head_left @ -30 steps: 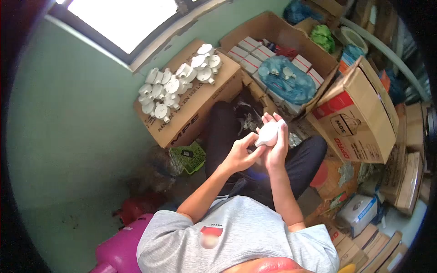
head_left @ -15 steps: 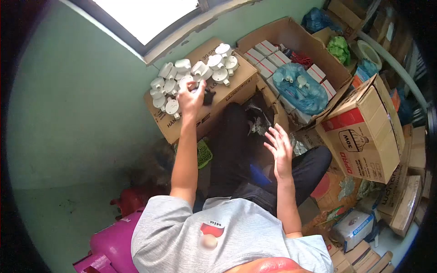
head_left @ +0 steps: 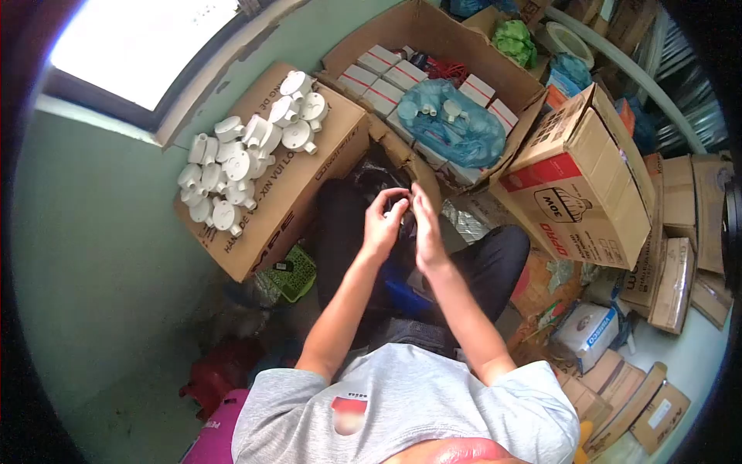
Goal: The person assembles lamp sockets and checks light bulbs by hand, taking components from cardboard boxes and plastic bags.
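My left hand [head_left: 382, 229] is above my dark-trousered lap, its fingers curled toward the thumb around something small that I cannot make out. Close beside it, my right hand [head_left: 428, 232] has its fingers stretched out and its palm turned toward the left hand. Dark material shows between the hands, too unclear to name. To the left, a cardboard box [head_left: 309, 182] bears a group of white round fittings [head_left: 236, 165] with short pipe stubs.
An open carton [head_left: 338, 56] at the top holds small white boxes [head_left: 380, 59] and a blue plastic bag [head_left: 450, 127]. An OPRO carton [head_left: 576, 193] stands at the right. A green basket [head_left: 297, 274] lies below the fittings' box. Long tubes are at the upper right.
My left hand has moved away from the white fittings to above my lap, near my right hand. The dark item beside it on the box no longer shows there. The view has shifted right.
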`<act>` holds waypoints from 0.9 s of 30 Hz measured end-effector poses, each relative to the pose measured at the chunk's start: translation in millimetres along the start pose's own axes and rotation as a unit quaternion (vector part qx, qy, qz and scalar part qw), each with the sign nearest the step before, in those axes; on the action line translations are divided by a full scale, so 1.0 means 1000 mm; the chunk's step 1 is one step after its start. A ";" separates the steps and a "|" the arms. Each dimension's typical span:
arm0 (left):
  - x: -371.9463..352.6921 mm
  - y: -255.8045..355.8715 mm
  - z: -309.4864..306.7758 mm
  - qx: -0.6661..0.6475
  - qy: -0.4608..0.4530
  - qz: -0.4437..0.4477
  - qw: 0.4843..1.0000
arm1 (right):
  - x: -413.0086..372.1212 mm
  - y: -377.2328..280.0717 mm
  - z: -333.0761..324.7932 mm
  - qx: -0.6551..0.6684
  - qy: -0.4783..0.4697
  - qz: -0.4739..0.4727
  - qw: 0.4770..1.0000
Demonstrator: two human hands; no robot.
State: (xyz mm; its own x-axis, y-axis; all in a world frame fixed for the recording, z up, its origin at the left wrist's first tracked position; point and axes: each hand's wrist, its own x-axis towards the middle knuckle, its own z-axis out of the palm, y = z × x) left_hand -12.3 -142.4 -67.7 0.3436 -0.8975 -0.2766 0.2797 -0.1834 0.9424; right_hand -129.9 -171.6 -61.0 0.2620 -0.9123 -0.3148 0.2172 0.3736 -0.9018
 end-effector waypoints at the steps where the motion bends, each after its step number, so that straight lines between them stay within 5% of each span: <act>1: 0.019 0.002 -0.007 -0.006 -0.032 -0.010 0.999 | 0.021 -0.005 -0.002 0.011 0.011 0.003 1.000; 3: 0.055 0.007 -0.024 -0.157 -0.025 -0.098 0.982 | 0.080 -0.019 -0.027 -0.087 0.063 -0.038 0.993; 6: 0.088 -0.009 -0.035 -0.442 -0.051 -0.138 0.885 | 0.190 -0.017 -0.076 -0.203 0.122 -0.029 0.971; 10: 0.084 0.007 -0.031 -0.341 -0.084 -0.178 0.919 | 0.324 0.017 -0.145 -0.378 0.142 0.014 0.915; 15: 0.093 0.003 -0.031 -0.340 -0.060 -0.174 0.922 | 0.409 0.072 -0.187 -0.653 0.156 -0.142 0.727; 16: 0.092 0.005 -0.030 -0.355 -0.054 -0.177 0.916 | 0.414 0.072 -0.187 -0.654 0.153 -0.142 0.727; 18: 0.093 0.008 -0.026 -0.374 -0.039 -0.178 0.909 | 0.426 0.073 -0.187 -0.659 0.124 0.026 0.741; 21: 0.093 0.009 -0.026 -0.360 -0.036 -0.185 0.914 | 0.420 0.086 -0.199 -0.691 0.127 -0.029 0.711; 22: 0.092 0.009 -0.029 -0.373 -0.054 -0.195 0.906 | 0.407 0.084 -0.188 -0.690 0.120 -0.024 0.714; 24: 0.092 0.009 -0.033 -0.388 -0.084 -0.204 0.895 | 0.365 0.045 -0.154 -0.385 0.208 0.130 0.890; 27: 0.088 0.017 -0.024 -0.388 -0.034 -0.165 0.906 | 0.288 0.002 -0.126 -0.210 0.164 0.077 0.961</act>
State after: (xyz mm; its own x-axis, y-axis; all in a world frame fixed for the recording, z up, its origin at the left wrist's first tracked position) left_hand 43.9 -214.7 -80.8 0.0766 -0.8728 -0.4820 0.9127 -0.1333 0.3863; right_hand -172.6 -454.7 -191.2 -0.0645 -0.8815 -0.4678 -0.2171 0.4699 -0.8556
